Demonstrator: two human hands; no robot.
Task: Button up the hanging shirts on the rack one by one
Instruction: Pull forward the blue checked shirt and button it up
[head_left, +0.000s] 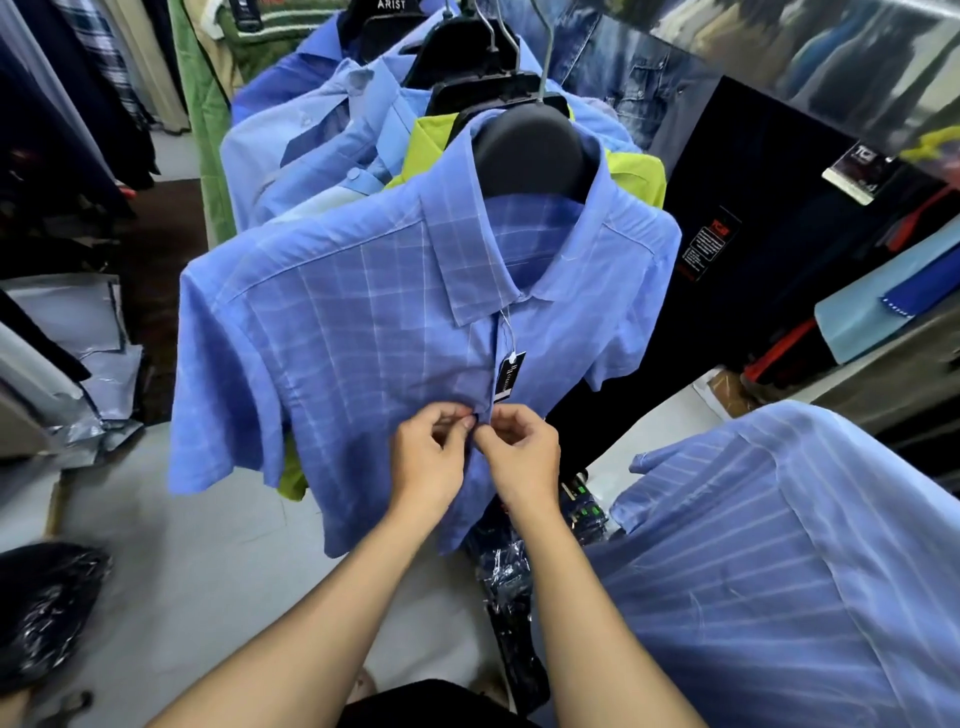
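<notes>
Two hands are brought together in the head view at the front placket of the blue checked shirt (363, 322), which hangs foremost on the rack from a black hanger (524, 150). The left hand (428, 457) is curled, its fingertips pinching the left edge of the placket; the right hand (519, 452) is curled likewise, pinching the opposite edge just beside it. The edges are held close so that, by judgement, a button may be passed through its hole about mid-chest; the button itself is hidden by the fingers. The cloth is thin and soft, woven with pale white lines, and is draped in loose folds. A dark paper tag (506, 376) is hung on a white string from the collar. Behind, more blue shirts (311, 150) and a lime-green shirt (431, 140) are ranked closely. A striped blue shirt (779, 545) is seen at lower right.
</notes>
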